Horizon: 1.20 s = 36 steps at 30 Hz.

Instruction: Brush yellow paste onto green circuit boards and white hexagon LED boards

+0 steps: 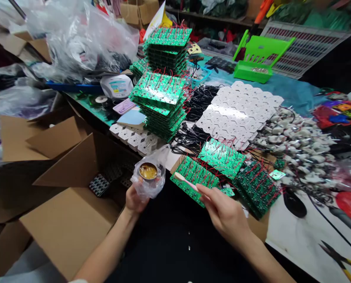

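My left hand [137,199] is closed around a small round tin [148,171] wrapped in a clear plastic bag [154,191]; something yellowish lies inside the tin. Between the thumb and fingers of my right hand [222,204] is a toothbrush [187,181] with a pink and white handle, its head pointing left. That brush is over a green circuit board panel [193,177] with red wires; whether it touches the board I cannot tell. Close by are a second wired panel [222,157] and a darker stack of panels [256,188].
Tall stacks of green circuit boards [160,94] rise at the table's middle. White perforated sheets [237,112] and a heap of small white parts [296,145] lie to the right. Pliers [337,255] rest at the lower right. An open cardboard box [72,224] stands at my left.
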### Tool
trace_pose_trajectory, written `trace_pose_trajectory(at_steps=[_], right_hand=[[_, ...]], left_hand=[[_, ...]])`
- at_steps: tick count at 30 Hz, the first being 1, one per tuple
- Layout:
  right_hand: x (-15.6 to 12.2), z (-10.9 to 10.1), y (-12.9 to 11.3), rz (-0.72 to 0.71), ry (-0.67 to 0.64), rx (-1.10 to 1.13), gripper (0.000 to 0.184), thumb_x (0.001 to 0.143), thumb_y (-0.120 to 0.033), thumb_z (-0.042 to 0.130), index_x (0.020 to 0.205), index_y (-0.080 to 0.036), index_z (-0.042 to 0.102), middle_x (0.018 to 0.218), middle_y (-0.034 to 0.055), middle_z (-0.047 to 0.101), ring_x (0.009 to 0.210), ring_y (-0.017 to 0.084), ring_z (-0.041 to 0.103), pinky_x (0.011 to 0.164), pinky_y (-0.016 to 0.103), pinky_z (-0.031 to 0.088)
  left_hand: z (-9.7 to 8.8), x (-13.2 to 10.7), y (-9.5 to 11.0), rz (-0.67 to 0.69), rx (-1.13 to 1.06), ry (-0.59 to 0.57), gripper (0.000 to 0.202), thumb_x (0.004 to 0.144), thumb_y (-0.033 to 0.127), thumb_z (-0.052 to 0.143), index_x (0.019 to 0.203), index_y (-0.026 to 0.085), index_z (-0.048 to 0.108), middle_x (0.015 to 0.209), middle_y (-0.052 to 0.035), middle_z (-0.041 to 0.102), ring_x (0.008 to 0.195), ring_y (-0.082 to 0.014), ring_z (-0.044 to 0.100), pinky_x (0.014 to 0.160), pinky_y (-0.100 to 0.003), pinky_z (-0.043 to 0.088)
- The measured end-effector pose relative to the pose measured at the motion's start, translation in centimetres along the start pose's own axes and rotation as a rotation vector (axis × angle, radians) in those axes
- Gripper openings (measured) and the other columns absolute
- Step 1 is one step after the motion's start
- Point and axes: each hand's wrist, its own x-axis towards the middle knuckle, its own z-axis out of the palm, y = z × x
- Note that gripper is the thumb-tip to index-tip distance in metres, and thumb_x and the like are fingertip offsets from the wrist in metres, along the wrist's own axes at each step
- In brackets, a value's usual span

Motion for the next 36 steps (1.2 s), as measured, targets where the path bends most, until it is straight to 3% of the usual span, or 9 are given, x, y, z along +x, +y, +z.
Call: trace_pose_trajectory(at_steps=[7, 10, 16, 21, 23, 30, 36], right_hand=[[-0.3, 2.5, 0.8, 0.006, -0.083, -0.222, 0.034, 0.103, -0.025, 0.039, 0.125, -0.018, 0.064, 0.076, 0.0034, 0.062, 0.067, 0.013, 0.059, 0.057, 0.024, 0.037], [0.4, 2.9, 0.5, -0.015, -0.104, -0.282, 0.035, 0.103, -0.024, 0.038, 0.125, -0.020, 0.065, 0.075, 0.0034, 0.060, 0.064, 0.013, 0.056, 0.056, 0.025, 0.034], [1.7, 3.3, 1.8, -0.045, -0.103, -0.447, 0.039, 0.098, -0.014, 0.042, 0.126, -0.024, 0.066, 0.071, 0.0037, 0.056, 0.062, 0.013, 0.049, 0.054, 0.027, 0.027], [3.2, 2.7, 4.6, 0.124, 0.015, -0.574, 0.038, 0.099, -0.017, 0.043, 0.128, -0.025, 0.066, 0.074, 0.0045, 0.058, 0.061, 0.013, 0.047, 0.052, 0.029, 0.023], [2.9, 2.3, 4.7, 0.130, 0.032, -0.556, 0.037, 0.099, -0.020, 0.044, 0.130, -0.024, 0.064, 0.074, 0.0039, 0.058, 0.061, 0.013, 0.048, 0.053, 0.028, 0.025], [-0.9, 2.1, 1.4, -0.097, -0.052, -0.392, 0.037, 0.097, -0.012, 0.044, 0.124, -0.021, 0.067, 0.069, 0.0024, 0.054, 0.062, 0.012, 0.046, 0.055, 0.027, 0.029], [1.1, 1.7, 4.5, 0.054, -0.028, -0.582, 0.040, 0.096, -0.011, 0.042, 0.127, -0.023, 0.065, 0.071, 0.0044, 0.055, 0.061, 0.014, 0.045, 0.053, 0.029, 0.022]], left_hand=[[2.0, 0.5, 0.1, -0.002, -0.037, 0.011, 0.046, 0.075, 0.058, 0.067, 0.109, 0.026, 0.069, 0.107, -0.0101, 0.075, 0.092, -0.0327, 0.071, 0.093, -0.059, 0.054], [2.5, 0.5, 0.2, -0.010, -0.071, 0.016, 0.048, 0.074, 0.059, 0.069, 0.110, 0.027, 0.069, 0.111, -0.0094, 0.074, 0.089, -0.0313, 0.071, 0.093, -0.061, 0.053], [1.9, 0.9, 0.0, -0.042, -0.089, 0.018, 0.047, 0.073, 0.060, 0.070, 0.107, 0.028, 0.071, 0.110, -0.0104, 0.074, 0.090, -0.0330, 0.071, 0.093, -0.060, 0.054], [1.9, 1.1, -0.2, -0.057, -0.128, 0.010, 0.047, 0.071, 0.057, 0.073, 0.108, 0.027, 0.071, 0.113, -0.0102, 0.074, 0.091, -0.0319, 0.071, 0.093, -0.061, 0.053], [2.1, 1.2, -0.2, -0.062, -0.124, 0.008, 0.049, 0.070, 0.057, 0.074, 0.108, 0.027, 0.071, 0.113, -0.0104, 0.074, 0.093, -0.0326, 0.071, 0.093, -0.061, 0.053], [2.2, 1.7, -0.1, -0.046, -0.106, 0.005, 0.045, 0.074, 0.058, 0.070, 0.106, 0.028, 0.071, 0.110, -0.0092, 0.075, 0.087, -0.0296, 0.071, 0.090, -0.057, 0.056], [1.7, 1.9, -0.2, -0.025, -0.026, -0.016, 0.044, 0.077, 0.061, 0.066, 0.108, 0.030, 0.070, 0.113, -0.0071, 0.074, 0.094, -0.0319, 0.071, 0.088, -0.057, 0.057]])
